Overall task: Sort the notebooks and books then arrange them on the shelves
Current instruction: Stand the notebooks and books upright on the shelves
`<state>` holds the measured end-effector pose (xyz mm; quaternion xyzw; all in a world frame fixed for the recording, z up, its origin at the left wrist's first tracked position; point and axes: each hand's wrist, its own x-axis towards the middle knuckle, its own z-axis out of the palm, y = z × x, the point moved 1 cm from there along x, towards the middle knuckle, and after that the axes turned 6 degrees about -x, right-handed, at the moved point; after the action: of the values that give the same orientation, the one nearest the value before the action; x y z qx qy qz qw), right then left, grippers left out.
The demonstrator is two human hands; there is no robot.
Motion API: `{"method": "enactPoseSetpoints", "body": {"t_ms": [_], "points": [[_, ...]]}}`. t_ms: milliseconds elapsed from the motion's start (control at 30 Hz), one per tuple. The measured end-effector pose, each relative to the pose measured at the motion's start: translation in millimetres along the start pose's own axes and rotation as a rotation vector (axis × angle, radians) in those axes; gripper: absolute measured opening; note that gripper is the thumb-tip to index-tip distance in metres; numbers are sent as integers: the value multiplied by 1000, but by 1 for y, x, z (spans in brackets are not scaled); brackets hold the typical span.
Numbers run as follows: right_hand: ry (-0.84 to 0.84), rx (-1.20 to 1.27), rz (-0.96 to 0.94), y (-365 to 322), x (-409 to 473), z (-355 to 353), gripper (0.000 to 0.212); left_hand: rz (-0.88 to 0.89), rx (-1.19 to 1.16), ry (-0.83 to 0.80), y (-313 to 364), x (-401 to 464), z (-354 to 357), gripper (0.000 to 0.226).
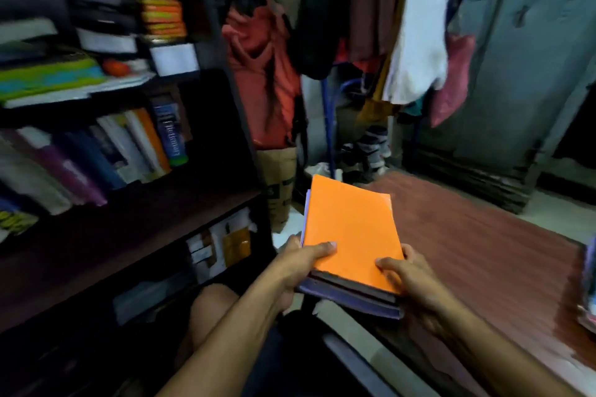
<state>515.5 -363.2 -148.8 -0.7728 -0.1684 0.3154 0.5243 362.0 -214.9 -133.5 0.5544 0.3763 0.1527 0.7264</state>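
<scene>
Left hand (298, 263) and right hand (408, 274) each grip, thumb on top, 1 stack of notebooks (351, 235) beside the shelves (135, 222).

both hands (303, 263) (408, 274) outstretched, fingers (325, 250) curled in a grip

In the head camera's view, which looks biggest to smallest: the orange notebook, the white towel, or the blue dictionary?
1. orange notebook, though it is nearest the camera
2. white towel, looking only slightly smaller
3. blue dictionary
</scene>
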Motion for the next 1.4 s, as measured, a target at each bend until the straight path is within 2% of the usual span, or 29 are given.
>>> {"method": "enactPoseSetpoints", "body": {"t_ms": [100,200,300,367,400,500,567,767,800,867,900,967,1033,1067,1167,1300,1400], "points": [[-112,-20,-81,-18,-18,49,40,56,-80,93,-2,-22,-56,53],[-258,-88,-213,-37,-34,115,46,146,-152,250,0,-61,-124,49],[-365,-165,-384,-64,-47,187,50,285,-206,432,0,-100,-192,76],[-496,-177,-446,-84,-58,236,48,350,-299,527,-1,-122,-236,83],[-567,-207,-459,-95,-63,258,47,359,-346,560,-1,-130,-256,83],[-672,-327,-458,-119,-73,314,49,330,-374,648,-9,-142,-300,56],[-663,-427,-465,-130,-77,340,53,307,-386,706,-20,-143,-316,50],[-532,-615,-641,-168,-88,382,56,290,-281,751,-22,-156,-337,64],[-534,-596,-667,-175,-90,383,55,287,-213,778,-21,-159,-338,65],[-551,-513,-732,-183,-98,389,51,275,19,940,-19,-173,-342,66],[-580,-464,-771,-186,-102,394,51,328,65,1024,-17,-182,-345,61],[-670,-425,-857,-189,-113,404,55,505,-90,1065,-13,-199,-351,49],[-740,-531,-996,-195,-129,423,64,622,-279,1064,-14,-216,-364,59],[-761,-617,-1073,-201,-140,439,71,654,-288,1106,-15,-230,-373,67],[-746,-870,-1320,-222,-165,482,90,656,-125,1299,-22,-258,-402,66],[-673,-1129,-1672,-249,-204,534,78,524,-56,1645,-28,-282,-450,62],[-591,-1269,-1939,-263,-226,569,70,483,-39,1783,-30,-290,-489,38]]}}
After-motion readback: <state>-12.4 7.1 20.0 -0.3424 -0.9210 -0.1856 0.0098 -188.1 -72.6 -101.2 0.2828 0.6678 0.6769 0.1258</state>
